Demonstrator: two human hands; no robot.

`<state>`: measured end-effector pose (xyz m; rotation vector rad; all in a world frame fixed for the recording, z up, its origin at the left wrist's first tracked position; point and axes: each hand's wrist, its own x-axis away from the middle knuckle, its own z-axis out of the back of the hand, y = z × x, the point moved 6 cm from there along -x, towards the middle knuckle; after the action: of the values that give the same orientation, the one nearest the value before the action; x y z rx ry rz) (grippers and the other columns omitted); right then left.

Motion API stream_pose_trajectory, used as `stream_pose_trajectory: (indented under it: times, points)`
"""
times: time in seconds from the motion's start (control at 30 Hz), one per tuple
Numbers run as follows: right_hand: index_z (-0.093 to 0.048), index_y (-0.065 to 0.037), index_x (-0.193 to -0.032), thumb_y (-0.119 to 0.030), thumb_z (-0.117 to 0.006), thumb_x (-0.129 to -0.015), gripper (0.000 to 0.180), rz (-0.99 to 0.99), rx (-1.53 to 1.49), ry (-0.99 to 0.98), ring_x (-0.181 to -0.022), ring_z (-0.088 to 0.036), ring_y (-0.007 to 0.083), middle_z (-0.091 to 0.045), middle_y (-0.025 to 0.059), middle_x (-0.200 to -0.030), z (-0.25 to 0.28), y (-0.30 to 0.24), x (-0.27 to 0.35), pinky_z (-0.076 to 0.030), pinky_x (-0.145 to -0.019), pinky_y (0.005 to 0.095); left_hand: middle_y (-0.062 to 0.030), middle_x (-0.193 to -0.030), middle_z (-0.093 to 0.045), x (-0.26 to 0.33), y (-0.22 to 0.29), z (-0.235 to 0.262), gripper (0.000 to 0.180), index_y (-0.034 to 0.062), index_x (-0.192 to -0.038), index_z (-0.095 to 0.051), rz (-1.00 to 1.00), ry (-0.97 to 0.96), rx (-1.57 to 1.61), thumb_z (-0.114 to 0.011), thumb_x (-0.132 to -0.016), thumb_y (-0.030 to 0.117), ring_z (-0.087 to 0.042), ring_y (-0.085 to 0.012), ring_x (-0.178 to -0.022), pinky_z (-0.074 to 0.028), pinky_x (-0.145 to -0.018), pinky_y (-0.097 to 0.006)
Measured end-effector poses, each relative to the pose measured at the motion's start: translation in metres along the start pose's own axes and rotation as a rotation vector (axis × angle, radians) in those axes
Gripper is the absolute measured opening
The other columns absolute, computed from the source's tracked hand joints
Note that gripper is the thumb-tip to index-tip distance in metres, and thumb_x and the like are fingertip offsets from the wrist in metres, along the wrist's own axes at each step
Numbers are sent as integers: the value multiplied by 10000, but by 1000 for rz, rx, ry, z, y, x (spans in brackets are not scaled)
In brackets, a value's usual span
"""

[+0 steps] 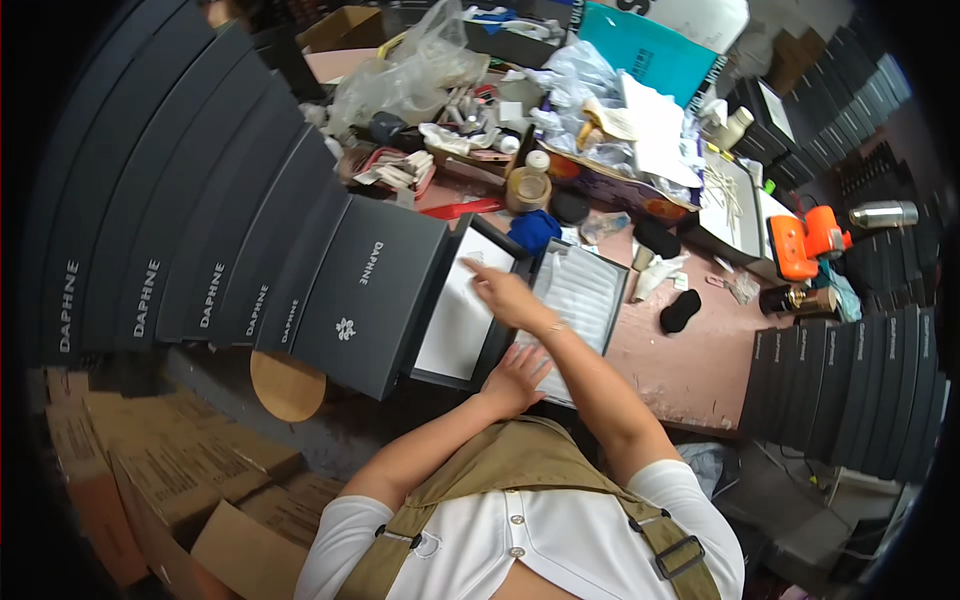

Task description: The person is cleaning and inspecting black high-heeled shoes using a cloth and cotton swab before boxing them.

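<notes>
My right hand (506,297) reaches across to the left, over an open dark shoebox (468,238) lined with a white sheet (452,335). Its index finger is stretched out above the sheet, and I see nothing held in it. My left hand (514,382) lies with fingers spread at the near end of a shallow dark tray-like box part (618,292). White tissue paper (578,290) fills that part, and my right forearm crosses over it. Left of the open box sits a closed dark shoebox (385,270) with pale print.
Stacked dark shoeboxes rise at the left (215,200) and right (850,390). A glue jar (528,188), a blue cloth (535,231), black pads (680,311) and an orange tape dispenser (792,247) crowd the pink table (670,370). Cardboard cartons (190,470) stand lower left.
</notes>
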<state>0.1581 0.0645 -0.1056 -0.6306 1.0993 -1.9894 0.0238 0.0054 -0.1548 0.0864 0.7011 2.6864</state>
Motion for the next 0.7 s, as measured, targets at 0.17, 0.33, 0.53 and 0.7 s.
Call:
stream_pose_trajectory:
  times: [0.17, 0.33, 0.53, 0.7]
  points:
    - [-619, -4, -879, -306, -635, -862, 303, -5, -148, 215, -669, -622, 307, -629, 177, -749, -40, -16, -5, -488, -664, 367, -210, -1336, -459, 3, -12, -12, 546, 8, -1311, -451, -27, 95, 151, -573, -848, 270, -389, -384, -1273, -259, -1077, -513]
    - [-487, -98, -955, -187, -751, -787, 326, -356, -774, 704, -635, -501, 62, -550, 6, -768, 57, 23, 105, -405, -506, 205, -229, -1276, -487, 9, -14, -16, 507, 38, -1263, -506, 0, 104, 202, -617, -813, 245, -449, -398, -1201, -345, -1014, -492]
    - [-415, -145, -1123, -270, -650, -871, 367, -702, -1022, 695, -523, -415, 82, -422, -44, -630, 82, 157, 243, -357, -491, 201, -199, -1065, -594, 38, -44, 26, 249, -16, -1027, -608, 147, 296, 557, -544, -827, 118, -551, -367, -1045, -449, -909, -412]
    - [-488, -97, -1258, -311, -591, -908, 422, -689, -780, 631, -691, -526, 98, -561, 29, -925, 54, 145, 231, -477, -605, 301, -200, -1179, -588, 14, -96, 30, 511, -49, -1313, -440, 491, 400, 1028, -529, -949, 299, -584, -245, -1042, -448, -903, -337]
